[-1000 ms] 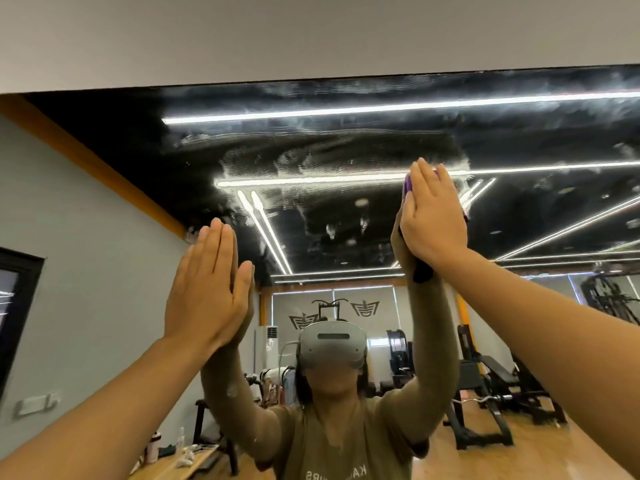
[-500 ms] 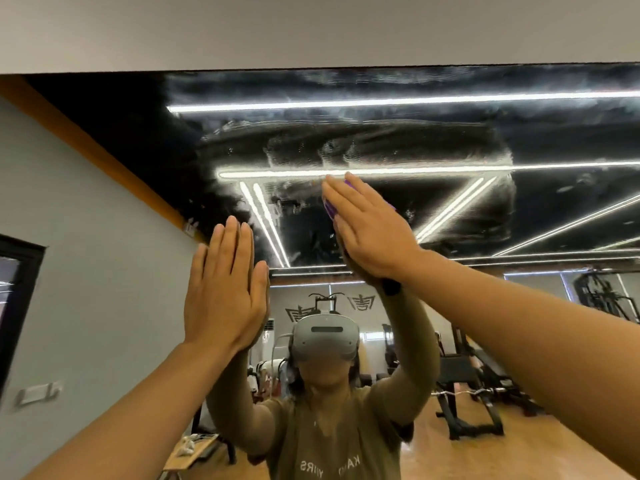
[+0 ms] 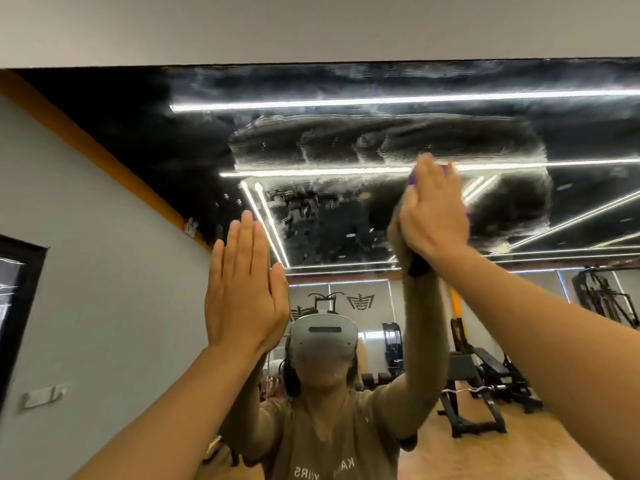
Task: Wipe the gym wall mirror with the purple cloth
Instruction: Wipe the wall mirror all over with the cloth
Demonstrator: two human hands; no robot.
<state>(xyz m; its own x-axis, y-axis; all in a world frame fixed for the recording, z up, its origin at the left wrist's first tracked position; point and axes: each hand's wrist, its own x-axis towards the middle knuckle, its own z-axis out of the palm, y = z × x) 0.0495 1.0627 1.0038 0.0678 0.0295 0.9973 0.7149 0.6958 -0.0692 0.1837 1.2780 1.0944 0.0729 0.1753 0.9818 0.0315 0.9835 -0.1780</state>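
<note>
The wall mirror (image 3: 346, 140) fills the view, its upper part streaked with wet smears. My right hand (image 3: 433, 209) presses flat against the glass high up, fingers straight, with the purple cloth (image 3: 412, 178) under the palm; only small purple edges show past the fingers. My left hand (image 3: 244, 285) rests flat on the mirror lower and to the left, fingers straight and together, holding nothing. Both hands meet their own reflections in the glass.
A pale wall strip (image 3: 311, 26) runs above the mirror's top edge. The glass reflects a person in a headset (image 3: 323, 336), gym machines (image 3: 478, 382) on a wooden floor, and ceiling light strips.
My right hand swept with the cloth from right to left, then back to the right and slightly up. A wider smeared patch shows on the glass. My left hand stays flat on the mirror.
</note>
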